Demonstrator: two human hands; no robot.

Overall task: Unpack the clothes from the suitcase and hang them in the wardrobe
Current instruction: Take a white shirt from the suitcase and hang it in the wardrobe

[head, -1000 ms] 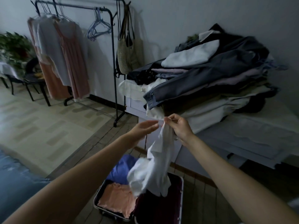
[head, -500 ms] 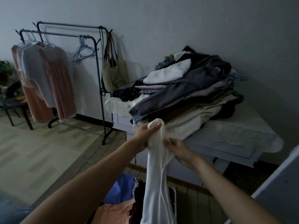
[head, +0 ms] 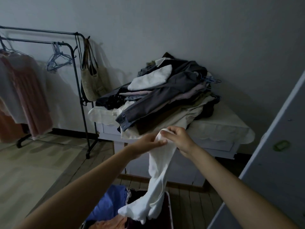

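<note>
The white garment (head: 159,176) hangs from my two hands in front of the desk's near edge, its top bunched between my fingers and its loose lower end drooping over the open suitcase (head: 168,210) on the floor below. My left hand (head: 148,143) pinches the upper edge from the left, fingers pressed against the cloth; my right hand (head: 177,138) curls over the same top fold from the right, thumb and fingers closed on it. The two hands almost touch.

It looks thin, soft and light, with no stiffness at all, so it will sag and twist wherever I let go. I judge the best hold is at the shoulders or waistband, spread apart, though I cannot tell yet which end I have.

Behind it, a pile of clothes (head: 166,96) covers the desk (head: 219,129). Spare hangers (head: 58,61) wait on the clothes rack (head: 77,76) to the left, well apart from me.
</note>
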